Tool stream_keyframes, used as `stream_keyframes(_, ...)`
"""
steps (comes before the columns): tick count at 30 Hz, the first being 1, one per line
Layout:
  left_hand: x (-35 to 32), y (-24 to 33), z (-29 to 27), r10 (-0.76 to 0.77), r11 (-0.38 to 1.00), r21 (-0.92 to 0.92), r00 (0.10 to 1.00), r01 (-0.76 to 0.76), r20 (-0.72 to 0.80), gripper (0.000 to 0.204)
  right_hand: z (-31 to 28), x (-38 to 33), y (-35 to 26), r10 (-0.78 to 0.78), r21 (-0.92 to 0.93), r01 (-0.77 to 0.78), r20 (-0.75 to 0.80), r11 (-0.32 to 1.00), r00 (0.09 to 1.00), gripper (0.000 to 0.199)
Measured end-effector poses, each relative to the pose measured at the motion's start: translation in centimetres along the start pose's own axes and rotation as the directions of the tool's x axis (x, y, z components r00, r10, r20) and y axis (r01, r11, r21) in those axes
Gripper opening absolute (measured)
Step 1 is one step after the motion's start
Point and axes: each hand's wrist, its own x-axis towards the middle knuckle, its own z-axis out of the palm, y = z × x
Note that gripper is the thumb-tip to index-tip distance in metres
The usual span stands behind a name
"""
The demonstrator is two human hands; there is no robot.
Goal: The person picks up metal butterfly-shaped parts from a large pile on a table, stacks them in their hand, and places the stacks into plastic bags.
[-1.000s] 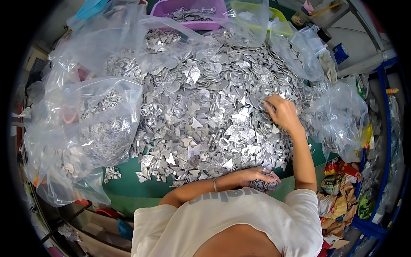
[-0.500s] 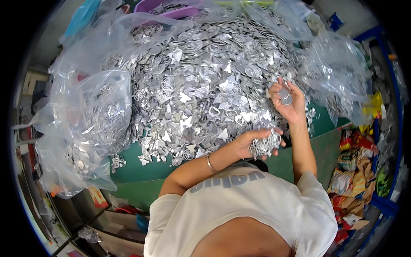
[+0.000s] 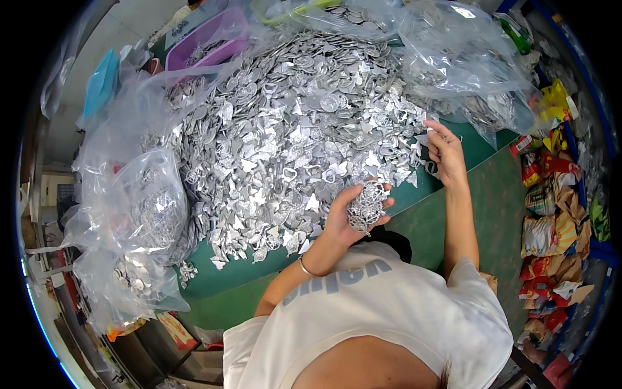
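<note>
Left hand (image 3: 340,217) cradles a bunch of silvery openwork metal pieces (image 3: 367,207), thumb on one side and fingers curled around the other, by the near edge of a broad heap. Right hand (image 3: 447,152) is raised beside the heap's right edge, fingers bent; whether they grip anything, I cannot tell. That heap of flat metal pieces (image 3: 278,149) mixes discs, butterfly-like shapes and open rings, spread across a green tabletop (image 3: 233,279). On its left, a clear plastic bag (image 3: 155,207) holds more openwork pieces, with a small cluster of metal pieces (image 3: 187,273) lying near it on the green surface. Another clear plastic bag (image 3: 463,55) sits at the far right. Behind the heap, toward the left, stands a purple plastic tray (image 3: 194,40) containing metal pieces. Colourful packets and brown paper (image 3: 547,220) are piled beyond the table, to the right.
</note>
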Motion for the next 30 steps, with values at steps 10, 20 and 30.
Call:
stream_keyframes(10,0.6,-0.6,-1.7,-0.065,0.995,-0.064,0.989,0.074,0.135,0.04,5.9,3.6,1.1,-0.566,-0.857,0.508,0.379,0.083,0.732,0.035)
stream_keyframes(20,-0.3,-0.9,-2.8,-0.062,0.996,-0.049,0.952,0.081,0.301,0.042,3.8,2.7,0.3,-0.672,-0.881,0.416,0.169,0.225,0.721,0.018)
stream_keyframes(30,-1.1,-1.2,-3.9,-0.21,0.977,0.097,0.943,0.191,0.257,0.04,4.8,6.5,-0.4,-0.478,-0.953,0.221,0.099,0.207,0.873,0.027)
